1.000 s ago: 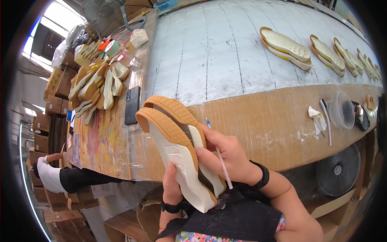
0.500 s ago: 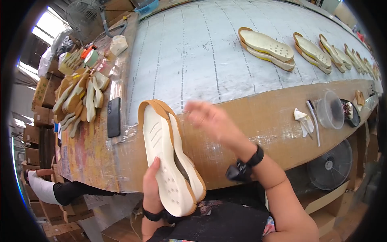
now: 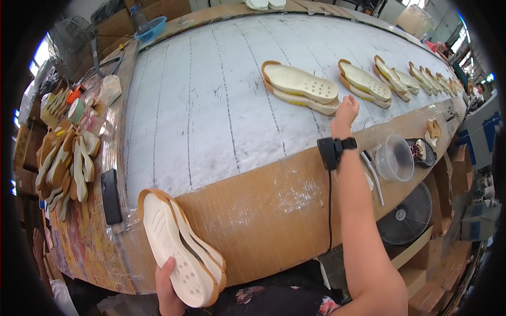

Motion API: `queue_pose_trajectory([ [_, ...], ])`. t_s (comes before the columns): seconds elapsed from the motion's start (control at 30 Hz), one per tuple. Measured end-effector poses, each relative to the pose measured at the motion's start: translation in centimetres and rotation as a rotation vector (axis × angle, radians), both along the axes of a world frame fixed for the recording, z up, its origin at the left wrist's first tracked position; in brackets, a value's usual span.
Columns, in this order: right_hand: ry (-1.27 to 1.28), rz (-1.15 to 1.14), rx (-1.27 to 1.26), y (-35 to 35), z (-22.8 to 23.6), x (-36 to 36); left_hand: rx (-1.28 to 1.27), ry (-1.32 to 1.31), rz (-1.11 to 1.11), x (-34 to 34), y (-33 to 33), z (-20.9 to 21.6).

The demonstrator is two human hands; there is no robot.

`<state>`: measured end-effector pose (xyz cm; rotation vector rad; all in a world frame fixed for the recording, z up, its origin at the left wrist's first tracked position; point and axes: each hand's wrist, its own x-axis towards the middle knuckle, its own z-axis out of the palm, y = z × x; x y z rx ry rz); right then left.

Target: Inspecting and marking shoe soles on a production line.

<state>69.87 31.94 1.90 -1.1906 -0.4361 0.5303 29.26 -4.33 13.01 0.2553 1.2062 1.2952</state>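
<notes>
Over the cardboard edge (image 3: 263, 210), the left hand (image 3: 166, 287) clasps two soles (image 3: 171, 237); the right hand (image 3: 346, 110), grip unclear, is by another pair (image 3: 303, 81) on a white sheet (image 3: 184, 131). Boxes (image 3: 161, 9) stand behind; a phone (image 3: 110, 197) lies left; the right forearm (image 3: 358, 221) partly hides a rag (image 3: 368, 181).

Black phone (image 3: 111, 196) flat on the tabletop (image 3: 263, 221) at left, blue basin (image 3: 151, 30) up by the far corner, clear tub (image 3: 396, 159) over right, round fan (image 3: 405, 217) below the edge!
</notes>
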Motion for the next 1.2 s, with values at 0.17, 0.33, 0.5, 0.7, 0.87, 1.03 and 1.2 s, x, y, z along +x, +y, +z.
queue_pose_trajectory([
  [0.17,-0.764,-0.016,-0.553,3.1,-0.4,2.4,-0.117,0.286,-0.047,-0.3,-1.0,0.9],
  [0.33,-0.701,0.108,-0.297,2.5,3.6,3.3,-0.016,0.32,-0.009,0.5,-1.9,2.1],
  [0.5,-0.651,0.101,-0.458,2.8,-2.1,4.9,0.054,0.327,-0.044,0.7,-2.6,1.0],
  [0.7,-0.146,0.534,-0.389,-0.7,2.8,-1.6,0.189,0.758,-0.06,-0.1,-3.9,-0.1],
  [0.87,0.289,0.855,-0.709,-2.8,4.3,-5.6,0.251,0.916,-0.006,0.6,-3.6,0.3],
  [1.03,0.68,1.347,-0.32,-12.3,6.9,-10.4,0.511,0.83,0.04,0.9,-2.4,3.5],
  [1.2,0.635,1.648,-0.202,-24.0,10.5,-15.0,0.687,0.821,-0.068,1.7,-0.9,6.0],
])
